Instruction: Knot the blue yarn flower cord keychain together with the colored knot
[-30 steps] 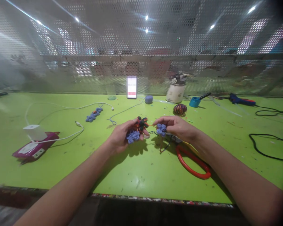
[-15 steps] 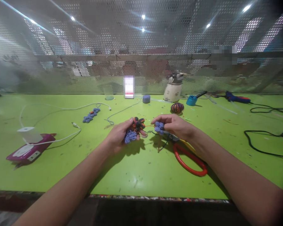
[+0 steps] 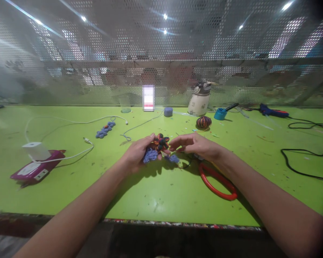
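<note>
My left hand [image 3: 136, 156] is closed on a black, orange and red crocheted flower [image 3: 161, 142] and a purple crocheted flower [image 3: 150, 155] just below it. Close by on the right is my right hand [image 3: 197, 146], its thumb and index finger apart and its fingertips at the edge of the dark flower. Under those fingertips a second purple flower [image 3: 172, 158], slightly blurred, hangs or lies; I cannot tell which. Scissors with a red handle [image 3: 215, 186] lie beneath my right wrist, their blades partly hidden by the hand.
Farther back are a multicolour yarn ball [image 3: 204, 122], a purple yarn roll [image 3: 168, 111], a phone [image 3: 148, 98], a bottle [image 3: 199, 100] and a blue holder [image 3: 220, 114]. A purple flower strip [image 3: 105, 129] and a power strip [image 3: 39, 165] lie left. A glue gun [image 3: 273, 110] lies right.
My right hand has let go of the second purple flower, which is now lower and nearer my left hand. The right fingertips have shifted left to the dark flower.
</note>
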The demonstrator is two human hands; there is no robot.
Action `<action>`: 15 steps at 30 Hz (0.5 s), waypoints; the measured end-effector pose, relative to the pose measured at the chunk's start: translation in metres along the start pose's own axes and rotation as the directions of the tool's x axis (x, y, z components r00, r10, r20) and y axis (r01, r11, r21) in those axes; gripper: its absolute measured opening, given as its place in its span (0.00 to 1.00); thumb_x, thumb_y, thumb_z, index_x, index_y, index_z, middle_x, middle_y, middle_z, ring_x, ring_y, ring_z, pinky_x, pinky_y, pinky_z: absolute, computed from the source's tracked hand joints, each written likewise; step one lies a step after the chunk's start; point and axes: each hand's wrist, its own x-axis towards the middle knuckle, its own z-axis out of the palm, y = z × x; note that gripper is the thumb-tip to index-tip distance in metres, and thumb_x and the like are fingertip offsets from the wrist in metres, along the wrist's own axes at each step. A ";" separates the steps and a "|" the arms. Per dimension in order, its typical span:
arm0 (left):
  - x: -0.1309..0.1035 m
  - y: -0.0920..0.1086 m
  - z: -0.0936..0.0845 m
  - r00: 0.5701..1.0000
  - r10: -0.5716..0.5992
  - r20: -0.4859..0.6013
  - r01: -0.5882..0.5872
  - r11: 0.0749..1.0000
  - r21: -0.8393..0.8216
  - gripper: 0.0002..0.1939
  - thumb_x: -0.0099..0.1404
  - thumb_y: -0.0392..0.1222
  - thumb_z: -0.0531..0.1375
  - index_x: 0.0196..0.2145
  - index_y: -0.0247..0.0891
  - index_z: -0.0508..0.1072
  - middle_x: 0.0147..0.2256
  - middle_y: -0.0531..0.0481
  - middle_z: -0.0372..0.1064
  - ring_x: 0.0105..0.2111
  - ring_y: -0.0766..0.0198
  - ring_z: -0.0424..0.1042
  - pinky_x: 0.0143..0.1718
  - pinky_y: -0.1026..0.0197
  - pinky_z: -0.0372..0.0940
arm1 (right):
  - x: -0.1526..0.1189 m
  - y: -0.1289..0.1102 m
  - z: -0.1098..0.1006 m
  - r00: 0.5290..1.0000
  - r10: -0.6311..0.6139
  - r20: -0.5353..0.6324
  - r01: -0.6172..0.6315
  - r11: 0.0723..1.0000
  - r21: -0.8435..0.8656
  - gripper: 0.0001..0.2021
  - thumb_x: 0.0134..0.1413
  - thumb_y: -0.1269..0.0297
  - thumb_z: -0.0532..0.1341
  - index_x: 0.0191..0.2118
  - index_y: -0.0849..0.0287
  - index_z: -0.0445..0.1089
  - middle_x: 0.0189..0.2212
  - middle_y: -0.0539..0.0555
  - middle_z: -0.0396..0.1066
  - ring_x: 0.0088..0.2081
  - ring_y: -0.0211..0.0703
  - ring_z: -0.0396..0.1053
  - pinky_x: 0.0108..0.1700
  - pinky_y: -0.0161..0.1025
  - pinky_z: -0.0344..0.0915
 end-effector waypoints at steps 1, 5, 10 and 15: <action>0.000 0.000 0.001 1.000 -0.006 0.005 0.006 1.000 -0.002 0.17 0.67 0.47 0.54 0.37 0.29 0.75 0.32 0.36 0.77 0.22 0.64 0.71 0.27 0.62 0.66 | 0.000 0.001 0.000 1.000 -0.011 0.006 0.011 1.000 -0.001 0.21 0.41 0.76 0.60 0.45 0.61 0.74 0.41 0.57 0.76 0.44 0.45 0.72 0.52 0.46 0.65; -0.001 -0.002 0.003 0.999 -0.025 0.037 0.025 1.000 -0.002 0.17 0.67 0.48 0.54 0.38 0.29 0.75 0.31 0.37 0.76 0.22 0.64 0.71 0.27 0.62 0.66 | 0.002 0.000 0.011 0.998 -0.027 -0.051 0.032 0.994 0.100 0.18 0.46 0.72 0.62 0.47 0.61 0.72 0.42 0.57 0.75 0.42 0.44 0.74 0.51 0.46 0.65; -0.001 -0.005 0.005 0.997 -0.006 0.075 0.002 0.998 0.063 0.21 0.65 0.53 0.55 0.35 0.31 0.76 0.28 0.40 0.75 0.22 0.63 0.71 0.28 0.62 0.65 | 0.006 -0.006 0.036 0.986 -0.015 -0.164 0.033 0.993 0.109 0.16 0.49 0.61 0.66 0.43 0.62 0.72 0.37 0.56 0.75 0.33 0.39 0.72 0.42 0.42 0.68; -0.002 -0.006 0.011 0.998 0.022 0.065 -0.028 0.995 0.094 0.21 0.64 0.55 0.56 0.36 0.31 0.75 0.28 0.40 0.75 0.23 0.62 0.71 0.29 0.61 0.65 | 0.013 0.000 0.043 0.936 -0.077 -0.343 0.087 0.996 0.013 0.14 0.45 0.60 0.69 0.37 0.61 0.74 0.26 0.51 0.74 0.28 0.37 0.69 0.37 0.39 0.66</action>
